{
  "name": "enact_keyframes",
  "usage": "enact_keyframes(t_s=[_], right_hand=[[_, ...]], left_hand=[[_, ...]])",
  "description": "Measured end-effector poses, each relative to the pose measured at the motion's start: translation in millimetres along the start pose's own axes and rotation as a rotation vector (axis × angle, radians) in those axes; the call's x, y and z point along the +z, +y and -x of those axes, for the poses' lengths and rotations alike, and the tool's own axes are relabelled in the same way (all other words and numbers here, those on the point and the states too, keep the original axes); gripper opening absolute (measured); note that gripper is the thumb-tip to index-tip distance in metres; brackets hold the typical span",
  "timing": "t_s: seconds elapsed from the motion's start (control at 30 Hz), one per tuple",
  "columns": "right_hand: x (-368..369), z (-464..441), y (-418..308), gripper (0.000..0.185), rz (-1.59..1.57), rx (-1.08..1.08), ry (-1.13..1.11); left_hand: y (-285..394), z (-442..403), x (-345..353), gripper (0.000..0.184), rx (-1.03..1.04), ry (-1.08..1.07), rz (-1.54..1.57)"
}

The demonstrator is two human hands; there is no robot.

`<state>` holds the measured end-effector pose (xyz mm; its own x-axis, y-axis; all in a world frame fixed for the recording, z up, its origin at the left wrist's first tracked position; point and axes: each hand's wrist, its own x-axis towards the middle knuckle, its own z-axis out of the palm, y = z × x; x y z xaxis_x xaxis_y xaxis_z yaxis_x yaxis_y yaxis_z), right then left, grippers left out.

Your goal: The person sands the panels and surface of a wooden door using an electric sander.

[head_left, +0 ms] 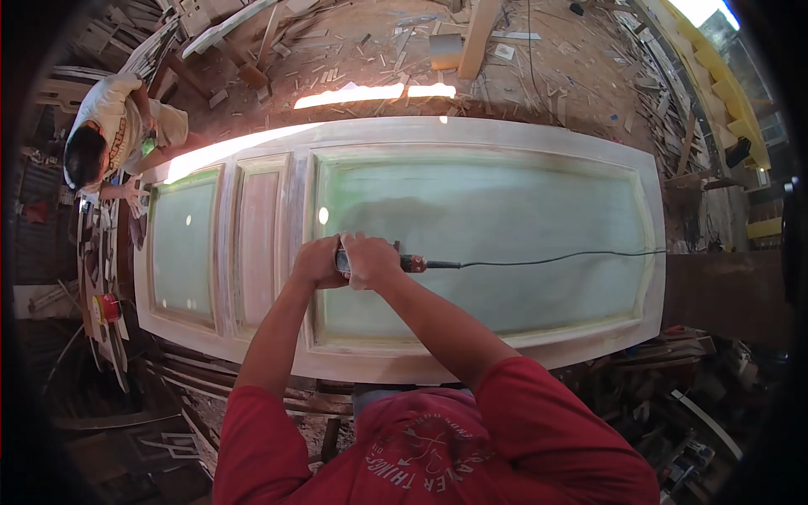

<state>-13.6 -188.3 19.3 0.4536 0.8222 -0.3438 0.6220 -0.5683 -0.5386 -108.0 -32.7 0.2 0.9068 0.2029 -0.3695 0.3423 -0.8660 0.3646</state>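
Note:
Both my hands are closed round a corded angle grinder, a slim tool with a red-and-black tail end; its head is mostly hidden by my fingers. My left hand grips the front end. Just to its right, my right hand wraps over the body. The tool is over a large wooden panelled door lying flat, near the left end of its biggest pale-green panel. A thin black cord trails right from the tool across this panel.
Another person bends over the door's left end, one hand at its edge. Wood scraps and shavings cover the floor beyond. A red container stands at the left. Timber pieces lie at the lower right.

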Motion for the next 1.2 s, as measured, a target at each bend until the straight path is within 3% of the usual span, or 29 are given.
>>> enact_keyframes(t_s=[0.1,0.2,0.3,0.33,0.47,0.83,1.07,1.2], right_hand=[[-1.8,22.9,19.5,0.074,-0.04,0.054,0.017],[-16.1,50.3,57.6,0.072,-0.089,0.176,0.084],[-44.6,84.0,102.6,0.071,-0.107,0.294,0.174],[-55.5,94.9,118.7,0.071,-0.108,0.327,0.203],[-80.8,119.1,201.1,0.082,-0.137,0.497,0.311],[-197.4,171.2,358.8,0.086,-0.124,0.799,0.433],[-139.1,238.8,355.1,0.071,-0.123,0.708,0.557],[-85.2,282.8,320.1,0.075,-0.137,0.76,0.49]], left_hand=[[27.5,-0.3,10.6,0.072,0.115,0.084,0.04],[59.0,-3.6,42.7,0.092,0.204,0.307,0.184],[99.0,-10.7,113.2,0.114,0.154,0.574,0.208],[107.7,-12.7,140.8,0.122,0.131,0.502,0.169],[173.7,-22.8,211.5,0.112,0.089,0.316,0.065],[279.5,-107.6,231.4,0.107,0.167,0.384,-0.122],[295.9,-171.5,219.6,0.101,0.185,0.38,-0.152],[286.7,-183.6,217.4,0.096,0.216,0.413,-0.142]])
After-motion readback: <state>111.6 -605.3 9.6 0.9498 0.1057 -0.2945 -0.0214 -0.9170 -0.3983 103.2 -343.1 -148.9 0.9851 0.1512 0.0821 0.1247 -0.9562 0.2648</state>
